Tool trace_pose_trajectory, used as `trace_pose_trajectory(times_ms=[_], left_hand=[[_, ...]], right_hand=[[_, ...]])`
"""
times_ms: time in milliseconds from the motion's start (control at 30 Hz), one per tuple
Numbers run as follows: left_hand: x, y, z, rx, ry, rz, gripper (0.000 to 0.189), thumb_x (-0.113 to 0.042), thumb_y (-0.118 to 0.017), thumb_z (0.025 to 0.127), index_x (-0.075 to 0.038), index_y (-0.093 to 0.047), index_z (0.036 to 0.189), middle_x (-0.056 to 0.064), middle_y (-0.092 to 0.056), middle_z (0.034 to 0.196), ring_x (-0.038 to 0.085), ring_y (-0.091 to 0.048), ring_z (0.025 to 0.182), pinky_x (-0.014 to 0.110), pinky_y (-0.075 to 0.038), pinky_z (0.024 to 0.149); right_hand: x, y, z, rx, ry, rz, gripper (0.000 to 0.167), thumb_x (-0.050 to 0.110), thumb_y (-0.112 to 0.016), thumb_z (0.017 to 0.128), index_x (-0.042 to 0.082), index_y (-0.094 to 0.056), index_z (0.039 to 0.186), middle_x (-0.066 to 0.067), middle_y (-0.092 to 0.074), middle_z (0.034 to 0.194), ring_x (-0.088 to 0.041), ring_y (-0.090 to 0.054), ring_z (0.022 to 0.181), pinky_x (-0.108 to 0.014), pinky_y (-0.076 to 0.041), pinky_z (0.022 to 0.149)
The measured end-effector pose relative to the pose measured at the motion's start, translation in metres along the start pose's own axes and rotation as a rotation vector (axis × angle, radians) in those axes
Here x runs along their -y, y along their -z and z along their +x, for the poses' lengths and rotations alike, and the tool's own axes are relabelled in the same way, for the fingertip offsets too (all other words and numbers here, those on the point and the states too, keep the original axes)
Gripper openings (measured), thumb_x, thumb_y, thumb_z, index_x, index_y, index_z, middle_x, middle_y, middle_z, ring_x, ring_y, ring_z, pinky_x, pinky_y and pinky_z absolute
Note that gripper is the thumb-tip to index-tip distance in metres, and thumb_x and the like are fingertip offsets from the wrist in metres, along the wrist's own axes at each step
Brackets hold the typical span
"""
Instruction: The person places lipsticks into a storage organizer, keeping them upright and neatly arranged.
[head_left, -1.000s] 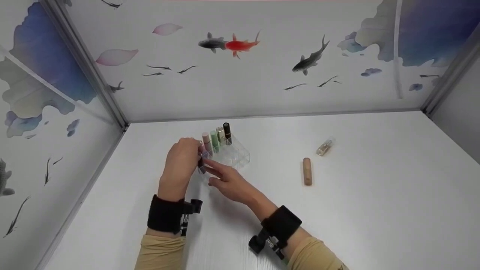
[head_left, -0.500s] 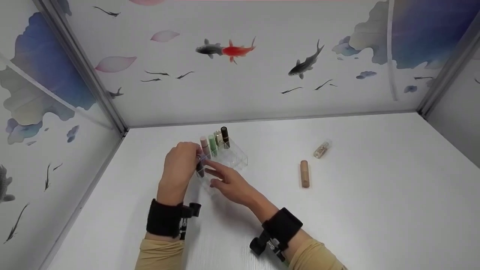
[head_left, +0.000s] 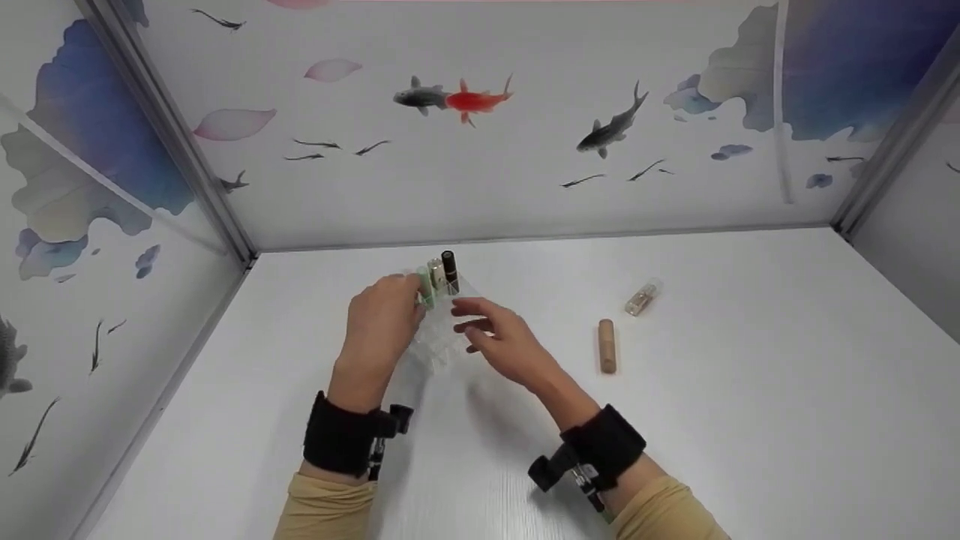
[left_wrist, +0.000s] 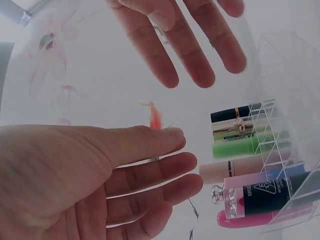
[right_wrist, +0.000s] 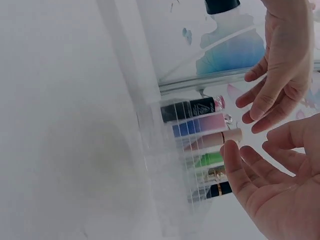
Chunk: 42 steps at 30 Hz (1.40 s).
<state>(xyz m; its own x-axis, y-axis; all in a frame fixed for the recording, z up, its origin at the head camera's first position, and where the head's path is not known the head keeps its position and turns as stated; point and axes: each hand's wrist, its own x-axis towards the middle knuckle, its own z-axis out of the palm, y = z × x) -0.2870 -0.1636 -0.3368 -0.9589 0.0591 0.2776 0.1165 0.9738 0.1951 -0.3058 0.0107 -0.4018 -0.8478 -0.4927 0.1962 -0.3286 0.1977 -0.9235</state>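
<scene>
A clear acrylic lipstick organizer (head_left: 435, 356) stands on the table, holding several lip tubes in a row. In the left wrist view these include a black lipstick (left_wrist: 265, 196) with a jewelled pink end, a bright pink tube (left_wrist: 245, 218), a beige tube (left_wrist: 212, 171), a green tube (left_wrist: 232, 148), a gold tube (left_wrist: 227, 129) and a black tube with a gold band (left_wrist: 225, 116). My left hand (head_left: 382, 319) hovers beside the row, fingers loosely extended, holding nothing. Just right of the organizer, my right hand (head_left: 510, 345) is raised with relaxed fingers, holding nothing.
Right of the hands, a tan tube (head_left: 607, 346) and a small clear-capped gold tube (head_left: 643, 298) lie on the white table (head_left: 750, 390). Printed panels (head_left: 525, 187) wall the back and sides. A camera strap (head_left: 341, 435) wraps each wrist.
Both hands have come away from the organizer's near left corner, where the left fingers were at the black lipstick. The left hand moved up and right; the right hand drew back rightward.
</scene>
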Motion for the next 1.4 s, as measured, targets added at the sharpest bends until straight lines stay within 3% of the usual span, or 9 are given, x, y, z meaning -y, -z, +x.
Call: trace_pose_trajectory(times_ms=[167, 300, 533, 700, 833, 1033, 1267, 1400], left_hand=[[-0.023, -0.007, 0.0, 0.025, -0.025, -0.004, 0.02, -0.018, -0.072, 0.092, -0.012, -0.074, 0.111, 0.007, -0.076, 0.109, 0.027, -0.073, 0.095, 0.042, -0.059, 0.079], [-0.04, -0.014, -0.002, 0.082, -0.102, -0.035, 0.02, -0.022, -0.069, 0.095, -0.013, -0.073, 0.112, 0.007, -0.076, 0.109, 0.024, -0.072, 0.099, 0.043, -0.059, 0.084], [-0.064, -0.036, -0.008, 0.144, -0.336, -0.118, 0.015, -0.019, -0.067, 0.096, -0.011, -0.073, 0.107, 0.005, -0.076, 0.101, 0.02, -0.072, 0.093, 0.036, -0.059, 0.079], [-0.086, -0.053, -0.009, 0.228, -0.409, -0.096, 0.016, -0.021, -0.067, 0.096, -0.012, -0.073, 0.108, 0.003, -0.075, 0.1, 0.017, -0.07, 0.093, 0.032, -0.057, 0.078], [-0.107, -0.064, -0.012, 0.318, -0.438, -0.073, 0.02, -0.023, -0.068, 0.096, -0.013, -0.072, 0.113, 0.002, -0.075, 0.104, 0.016, -0.069, 0.096, 0.028, -0.056, 0.08], [-0.135, -0.082, -0.01, 0.389, -0.468, -0.052, 0.025, -0.024, -0.069, 0.095, -0.012, -0.071, 0.117, 0.003, -0.074, 0.108, 0.018, -0.068, 0.101, 0.029, -0.056, 0.084], [-0.153, -0.099, -0.006, 0.435, -0.398, -0.008, 0.032, -0.032, -0.067, 0.096, -0.011, -0.066, 0.12, 0.005, -0.071, 0.111, 0.018, -0.068, 0.102, 0.031, -0.056, 0.084], [-0.157, -0.105, -0.005, 0.421, -0.359, 0.0, 0.033, -0.034, -0.066, 0.096, -0.006, -0.066, 0.113, 0.008, -0.071, 0.105, 0.02, -0.069, 0.096, 0.032, -0.057, 0.08]], right_hand=[[0.0, 0.039, -0.011, -0.143, -0.018, -0.015, 0.038, 0.002, -0.049, 0.1, 0.003, -0.054, 0.138, -0.018, -0.064, 0.13, -0.031, -0.068, 0.111, -0.029, -0.058, 0.08], [-0.002, 0.069, -0.021, -0.207, -0.06, -0.087, 0.035, 0.006, -0.05, 0.101, 0.006, -0.056, 0.136, -0.016, -0.066, 0.126, -0.028, -0.067, 0.108, -0.028, -0.055, 0.078], [-0.015, 0.116, -0.042, -0.162, -0.157, -0.515, 0.037, 0.017, -0.052, 0.103, 0.004, -0.054, 0.138, -0.019, -0.063, 0.132, -0.037, -0.06, 0.12, -0.051, -0.051, 0.097], [-0.03, 0.139, -0.052, -0.037, -0.262, -0.7, 0.04, 0.013, -0.051, 0.102, -0.001, -0.051, 0.14, -0.027, -0.059, 0.134, -0.043, -0.057, 0.122, -0.056, -0.048, 0.101], [-0.04, 0.147, -0.053, 0.063, -0.325, -0.725, 0.041, 0.011, -0.048, 0.103, 0.0, -0.049, 0.143, -0.028, -0.058, 0.134, -0.042, -0.055, 0.127, -0.058, -0.044, 0.106], [-0.05, 0.149, -0.052, 0.088, -0.29, -0.763, 0.045, 0.003, -0.049, 0.098, -0.001, -0.049, 0.143, -0.031, -0.05, 0.142, -0.047, -0.045, 0.136, -0.059, -0.037, 0.113], [-0.061, 0.146, -0.052, 0.093, -0.256, -0.758, 0.052, -0.01, -0.04, 0.092, -0.002, -0.049, 0.142, -0.033, -0.046, 0.145, -0.048, -0.04, 0.139, -0.06, -0.034, 0.115], [-0.063, 0.143, -0.051, 0.113, -0.22, -0.765, 0.045, -0.003, -0.044, 0.095, -0.007, -0.05, 0.139, -0.032, -0.053, 0.139, -0.047, -0.046, 0.135, -0.057, -0.036, 0.114]])
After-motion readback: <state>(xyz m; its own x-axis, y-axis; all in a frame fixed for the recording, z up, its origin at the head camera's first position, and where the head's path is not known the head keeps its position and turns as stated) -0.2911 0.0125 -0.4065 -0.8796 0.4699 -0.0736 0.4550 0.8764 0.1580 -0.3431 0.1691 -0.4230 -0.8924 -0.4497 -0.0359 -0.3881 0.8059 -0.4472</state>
